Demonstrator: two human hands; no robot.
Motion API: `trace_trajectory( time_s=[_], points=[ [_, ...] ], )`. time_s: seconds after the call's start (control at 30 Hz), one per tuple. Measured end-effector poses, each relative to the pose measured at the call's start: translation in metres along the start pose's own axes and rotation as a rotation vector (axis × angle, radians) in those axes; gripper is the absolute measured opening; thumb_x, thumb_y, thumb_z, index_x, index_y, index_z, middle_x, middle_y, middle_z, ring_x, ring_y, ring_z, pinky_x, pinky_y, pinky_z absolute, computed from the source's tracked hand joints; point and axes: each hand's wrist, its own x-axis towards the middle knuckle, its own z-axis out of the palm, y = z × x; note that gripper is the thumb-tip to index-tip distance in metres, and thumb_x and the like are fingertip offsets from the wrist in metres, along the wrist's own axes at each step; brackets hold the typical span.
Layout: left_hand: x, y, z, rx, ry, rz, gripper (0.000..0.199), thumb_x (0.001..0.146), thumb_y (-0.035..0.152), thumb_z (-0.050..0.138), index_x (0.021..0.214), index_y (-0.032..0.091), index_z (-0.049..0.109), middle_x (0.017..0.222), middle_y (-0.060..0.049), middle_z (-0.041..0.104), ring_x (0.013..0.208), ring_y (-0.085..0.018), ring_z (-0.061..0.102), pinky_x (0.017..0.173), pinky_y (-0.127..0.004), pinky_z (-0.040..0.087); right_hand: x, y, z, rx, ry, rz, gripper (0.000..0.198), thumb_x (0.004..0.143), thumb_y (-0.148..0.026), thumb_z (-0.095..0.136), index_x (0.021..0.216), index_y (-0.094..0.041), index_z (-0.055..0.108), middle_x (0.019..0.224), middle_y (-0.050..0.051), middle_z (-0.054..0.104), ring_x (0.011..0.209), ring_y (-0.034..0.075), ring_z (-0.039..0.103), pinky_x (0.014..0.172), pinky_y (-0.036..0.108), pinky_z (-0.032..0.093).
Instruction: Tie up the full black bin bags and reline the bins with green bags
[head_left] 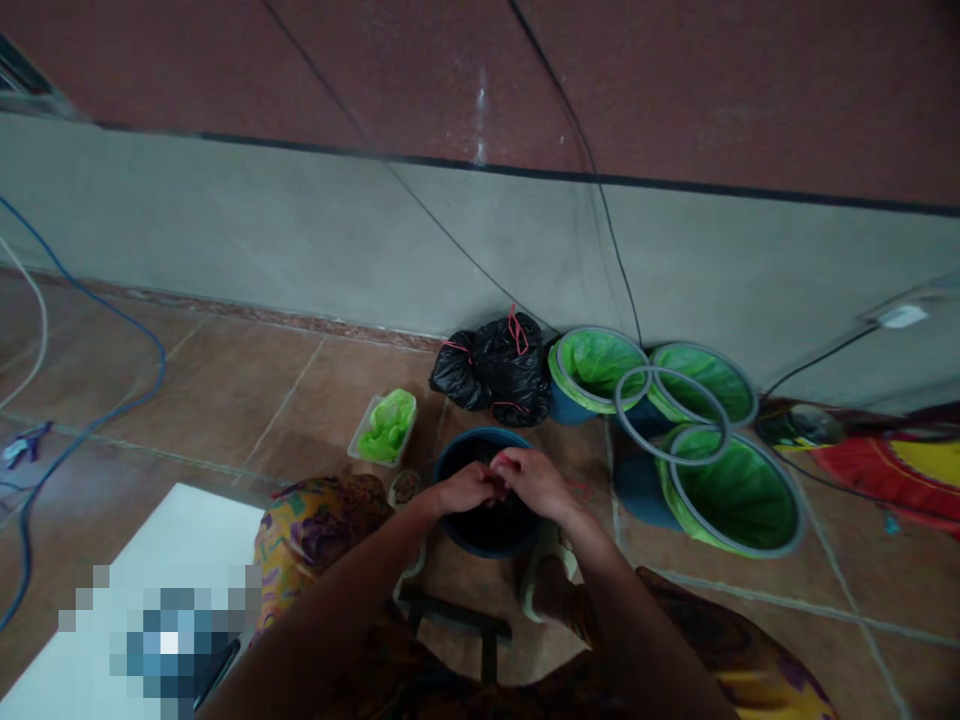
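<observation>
Over a dark blue bin (446, 520), my left hand (472, 487) and my right hand (531, 480) meet with fingers closed and pressed together. What they hold, if anything, is hidden by the fingers and the dim light. The bin stands between my feet, and its inside looks dark, perhaps from a black lining. A bit of red string shows faintly to the right of my right hand. Left of the bin, a clear plastic tub (352, 447) holds crumpled light-green bags (388, 425).
Black tied bags (495, 365) with red drawstrings lie by the wall. Several green-lined bins (739, 490) stand on the right, with a loose grey ring (626, 425) across them. A white board (187, 530) is at lower left. A blue cable (127, 405) crosses the tiles.
</observation>
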Motion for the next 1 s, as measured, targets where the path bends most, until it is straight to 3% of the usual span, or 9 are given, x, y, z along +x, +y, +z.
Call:
trace_trajectory(
  time_s=[0.1,0.27,0.4,0.5,0.63,0.73,0.8,0.9,1.0],
  points=[
    [-0.005,0.009,-0.002,-0.012,-0.079,0.062,0.023,0.078,0.035,0.066,0.082,0.014,0.073,0.061,0.003,0.055,0.057,-0.009,0.047,0.057,-0.022,0.036,0.020,-0.003,-0.013,0.245,-0.028,0.115,0.015,0.070,-0.033,0.068,0.073,-0.019,0.070,0.060,-0.002,0.062,0.055,0.011,0.054,0.057,0.025,0.042],
    [-0.001,0.009,-0.003,-0.096,0.088,-0.010,0.044,0.082,0.055,0.060,0.079,0.012,0.071,0.057,0.002,0.054,0.049,-0.007,0.045,0.051,-0.022,0.033,0.016,0.017,-0.012,0.508,0.239,0.178,0.046,0.065,-0.053,0.076,0.095,-0.019,0.069,0.096,0.006,0.072,0.081,0.017,0.066,0.068,0.028,0.050],
    [0.004,0.000,-0.003,-0.160,0.189,-0.092,0.042,0.077,0.054,0.063,0.073,0.012,0.069,0.057,0.002,0.056,0.047,-0.008,0.046,0.049,-0.023,0.033,-0.007,0.023,0.003,0.228,0.262,0.265,0.045,0.075,-0.052,0.068,0.108,-0.021,0.065,0.086,0.005,0.072,0.069,0.017,0.065,0.059,0.028,0.048],
    [0.004,-0.003,-0.003,-0.229,0.253,-0.159,0.037,0.074,0.050,0.067,0.073,0.013,0.069,0.064,0.000,0.063,0.054,-0.009,0.052,0.054,-0.023,0.037,-0.019,0.020,0.011,-0.058,0.220,0.131,0.028,0.086,-0.042,0.053,0.091,-0.020,0.069,0.070,0.003,0.067,0.063,0.016,0.061,0.061,0.027,0.045],
    [0.002,-0.002,-0.007,-0.246,0.333,-0.201,0.027,0.068,0.035,0.072,0.084,0.013,0.074,0.075,-0.003,0.070,0.062,-0.011,0.057,0.058,-0.022,0.039,-0.033,0.018,0.017,-0.271,0.186,0.092,0.034,0.093,-0.035,0.040,0.090,-0.020,0.070,0.067,0.003,0.066,0.063,0.016,0.060,0.063,0.027,0.043],
    [0.002,0.000,-0.012,-0.114,0.365,-0.158,0.017,0.068,0.023,0.068,0.080,0.014,0.074,0.074,-0.002,0.070,0.065,-0.011,0.058,0.063,-0.023,0.043,-0.042,0.024,0.017,-0.356,0.090,0.090,0.037,0.095,-0.037,0.039,0.087,-0.021,0.070,0.073,0.004,0.069,0.068,0.017,0.063,0.067,0.028,0.044],
    [0.003,0.003,-0.014,0.084,0.313,-0.097,0.009,0.067,0.017,0.065,0.073,0.015,0.072,0.071,0.000,0.069,0.066,-0.012,0.058,0.066,-0.023,0.044,-0.041,0.029,0.013,-0.373,0.133,0.059,0.037,0.095,-0.039,0.040,0.090,-0.021,0.071,0.086,0.007,0.072,0.078,0.019,0.066,0.074,0.030,0.046],
    [0.001,0.013,-0.014,0.419,0.241,0.073,0.015,0.071,0.011,0.060,0.074,0.017,0.072,0.073,0.000,0.070,0.071,-0.014,0.060,0.072,-0.024,0.045,-0.028,0.037,0.008,-0.274,0.275,-0.040,0.035,0.094,-0.036,0.041,0.105,-0.020,0.070,0.110,0.010,0.072,0.100,0.022,0.066,0.090,0.034,0.047],
    [-0.004,0.024,-0.012,0.669,0.234,0.290,0.017,0.077,0.011,0.057,0.079,0.019,0.071,0.077,-0.001,0.069,0.077,-0.015,0.060,0.077,-0.026,0.045,-0.009,0.040,0.007,-0.092,0.182,-0.165,0.032,0.092,-0.030,0.042,0.106,-0.020,0.069,0.108,0.007,0.073,0.100,0.020,0.067,0.092,0.033,0.049]
  ],
)
